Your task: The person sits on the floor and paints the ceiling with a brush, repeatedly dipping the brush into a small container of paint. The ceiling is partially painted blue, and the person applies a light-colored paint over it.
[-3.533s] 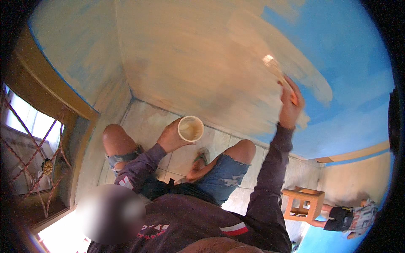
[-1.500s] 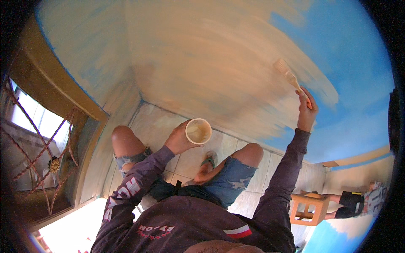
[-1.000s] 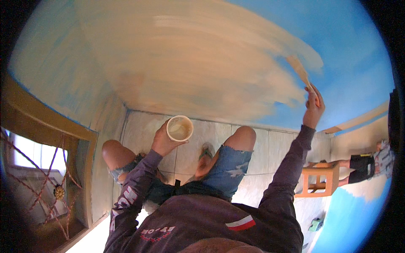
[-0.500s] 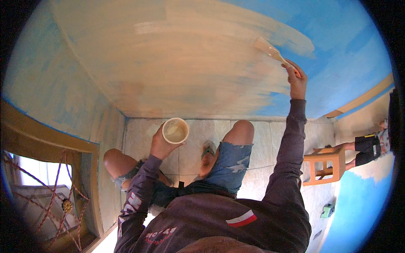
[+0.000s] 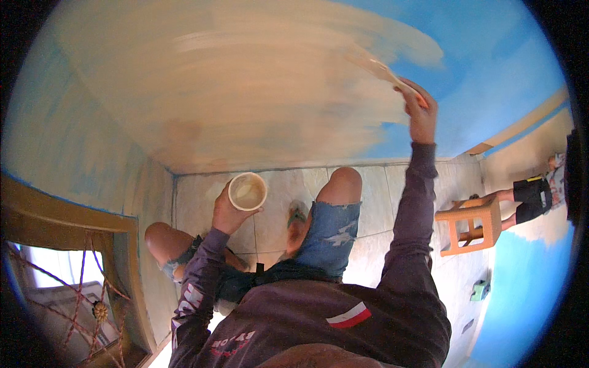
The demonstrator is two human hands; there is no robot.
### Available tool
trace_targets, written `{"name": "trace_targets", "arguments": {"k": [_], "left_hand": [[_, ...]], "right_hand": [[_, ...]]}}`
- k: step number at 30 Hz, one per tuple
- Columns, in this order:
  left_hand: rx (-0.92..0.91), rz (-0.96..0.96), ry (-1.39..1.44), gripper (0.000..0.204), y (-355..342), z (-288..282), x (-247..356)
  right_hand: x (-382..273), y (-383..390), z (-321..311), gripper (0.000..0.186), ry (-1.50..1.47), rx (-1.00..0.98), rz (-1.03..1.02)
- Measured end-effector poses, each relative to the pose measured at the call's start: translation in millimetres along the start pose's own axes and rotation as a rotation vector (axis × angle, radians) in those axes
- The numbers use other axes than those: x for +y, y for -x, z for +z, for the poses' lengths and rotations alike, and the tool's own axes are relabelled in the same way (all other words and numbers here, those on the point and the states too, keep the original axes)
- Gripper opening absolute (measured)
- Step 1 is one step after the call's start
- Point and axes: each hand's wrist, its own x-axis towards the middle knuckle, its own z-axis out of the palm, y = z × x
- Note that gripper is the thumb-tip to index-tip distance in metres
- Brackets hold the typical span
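Note:
With its fingers wrapped around the side, my left hand [image 5: 232,211] holds a white tub [image 5: 248,191] whose inside is coated with pale cream paint. My right hand [image 5: 420,110] reaches up and grips the handle of a paintbrush [image 5: 385,73]. The brush's bristles lie against the wall [image 5: 264,92], in the beige coat near where it meets bright blue. Streaky beige strokes cover most of this wall, and their right edge overlaps the blue.
An orange plastic stool [image 5: 471,227] stands on the tiled floor [image 5: 374,184] to my right, beside another person's legs [image 5: 506,211]. A small green object [image 5: 480,290] lies by the right wall. At lower left, ropes cross a brown-framed opening [image 5: 80,300].
The brush and my right hand have moved left along the wall, with the bristles now blurred. The whole view has shifted slightly; my left hand still holds the tub.

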Motion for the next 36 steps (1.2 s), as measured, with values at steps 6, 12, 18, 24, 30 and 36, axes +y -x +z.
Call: {"name": "trace_targets", "arguments": {"k": [6, 12, 18, 24, 30, 36], "left_hand": [[-0.015, -0.039, 0.022, 0.082, -1, -3, 6], [0.006, 0.019, -0.054, 0.087, 1, -4, -2], [0.034, 0.039, 0.041, 0.084, 3, -2, -5], [0.033, 0.037, 0.004, 0.081, 2, -1, 3], [0.007, 0.055, -0.020, 0.081, -2, 0, 5], [-0.001, 0.021, 0.047, 0.082, -1, 5, -9]], "right_hand": [[-6, -24, 38, 0.028, -0.053, -0.071, -0.014], [40, -17, -36, 0.027, 0.105, 0.094, 0.024], [62, 18, -94, 0.028, 0.233, 0.420, -0.058], [51, 40, -27, 0.029, 0.813, 0.632, -0.286], [-19, 36, 92, 0.022, 0.772, 0.550, -0.388], [-71, 55, 149, 0.022, 0.349, 0.339, -0.498]]}}
